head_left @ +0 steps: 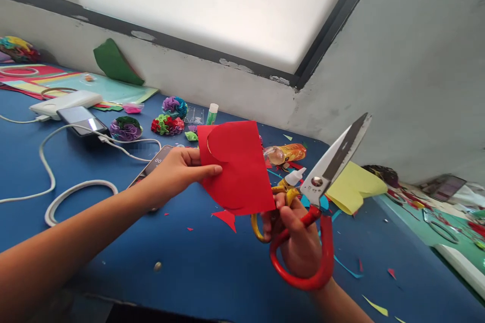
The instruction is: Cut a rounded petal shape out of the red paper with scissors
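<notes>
My left hand (185, 169) pinches the left edge of a red sheet of paper (242, 161), thumb in front. A curved outline or slit shows near the paper's upper left, and its lower left edge is cut away. In my right hand (299, 237) is a pair of scissors (318, 176) with large red handles, blades together and pointing up to the right. A yellow loop (257, 227) also shows at these fingers; I cannot tell whether it belongs to the same scissors. The right fingertips meet the paper's lower right corner. Behind the scissors lies a yellow paper piece (356, 186).
Paper scraps (226, 219) litter the blue table (189, 272). Beyond the paper are a glue stick (212, 113), a bottle (286, 153), a white-capped glue bottle (293, 177) and ruffled paper flowers (167, 124). A phone (81, 120) and white cable (47, 161) lie left.
</notes>
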{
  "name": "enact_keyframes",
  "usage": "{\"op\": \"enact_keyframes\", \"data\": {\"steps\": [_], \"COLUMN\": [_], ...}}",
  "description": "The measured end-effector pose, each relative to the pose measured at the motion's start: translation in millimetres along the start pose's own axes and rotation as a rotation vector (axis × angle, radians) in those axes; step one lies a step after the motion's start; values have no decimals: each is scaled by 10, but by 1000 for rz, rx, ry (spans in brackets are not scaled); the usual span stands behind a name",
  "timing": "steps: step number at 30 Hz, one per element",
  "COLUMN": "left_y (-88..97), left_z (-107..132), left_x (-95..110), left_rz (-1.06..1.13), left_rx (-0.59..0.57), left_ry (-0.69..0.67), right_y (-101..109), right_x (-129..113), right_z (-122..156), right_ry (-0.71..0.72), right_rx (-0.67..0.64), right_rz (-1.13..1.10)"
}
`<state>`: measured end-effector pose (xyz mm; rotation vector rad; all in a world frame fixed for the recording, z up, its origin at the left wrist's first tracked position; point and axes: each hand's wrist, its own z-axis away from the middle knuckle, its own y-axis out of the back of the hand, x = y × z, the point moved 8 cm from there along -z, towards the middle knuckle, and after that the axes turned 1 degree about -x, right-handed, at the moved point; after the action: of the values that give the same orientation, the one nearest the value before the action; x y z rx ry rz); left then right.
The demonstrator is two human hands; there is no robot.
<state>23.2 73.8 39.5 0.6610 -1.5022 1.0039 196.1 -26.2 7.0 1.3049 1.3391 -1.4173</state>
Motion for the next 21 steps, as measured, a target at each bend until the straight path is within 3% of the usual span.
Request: {"op": "enact_keyframes", "data": {"steps": [4, 10, 15, 18, 21], "left_y": [112, 343, 490, 498, 474], "left_z": [-40, -80, -75, -59, -42], "left_x": [111, 393, 556, 575, 563], "left_rz": [45, 101, 74, 88, 105], "left_rx": [70, 174, 221, 226, 217], "left_ry": [-63, -243, -364, -368, -343], "right_y": [-100, -291, -239, -207, -210], "right_x": [58, 288, 220, 161, 126], "right_z": [85, 222, 206, 212, 230], "right_ry": [-49, -278, -352, -356, -323], "right_rx": [-161, -412, -482, -514, -576], "right_rz": [51, 237, 344, 413, 629]}}
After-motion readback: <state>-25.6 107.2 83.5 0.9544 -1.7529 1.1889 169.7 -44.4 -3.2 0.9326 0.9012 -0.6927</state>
